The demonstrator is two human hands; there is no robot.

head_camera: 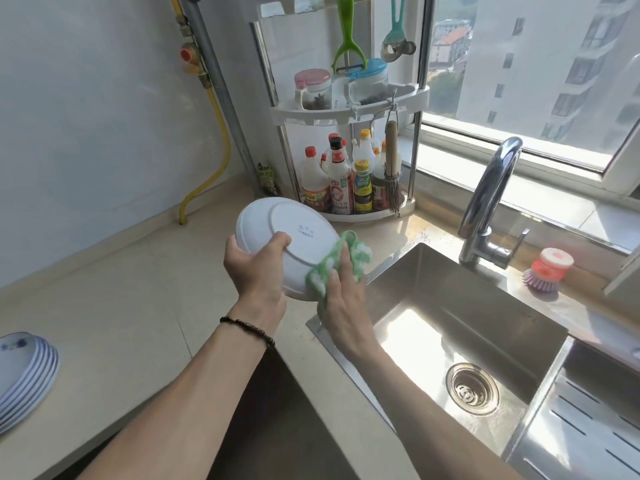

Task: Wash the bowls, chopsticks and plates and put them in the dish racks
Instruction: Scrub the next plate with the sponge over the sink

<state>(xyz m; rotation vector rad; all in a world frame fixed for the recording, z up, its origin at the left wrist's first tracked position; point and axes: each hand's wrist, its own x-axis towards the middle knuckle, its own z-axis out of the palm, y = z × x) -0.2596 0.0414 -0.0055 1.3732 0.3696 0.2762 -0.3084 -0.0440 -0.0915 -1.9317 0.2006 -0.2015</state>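
A: Holding the white plate (277, 237) with its underside toward the camera, the left hand (256, 268) is gripping the plate's lower left edge, thumb curled over the base ring. Where is the plate staying?

B: It is hanging tilted in the air, just left of the sink (460, 327), above the counter (138, 306). The right hand (341, 306) is pressing a green soapy cloth (341, 261) against the plate's lower right rim, fingers curled around the cloth.

A: And the other plates?

B: A stack of blue-rimmed plates (24, 379) is lying far left of the sink, at the counter's edge. A red and purple dish brush (545, 270) is standing behind the sink, right of the faucet (491, 202)
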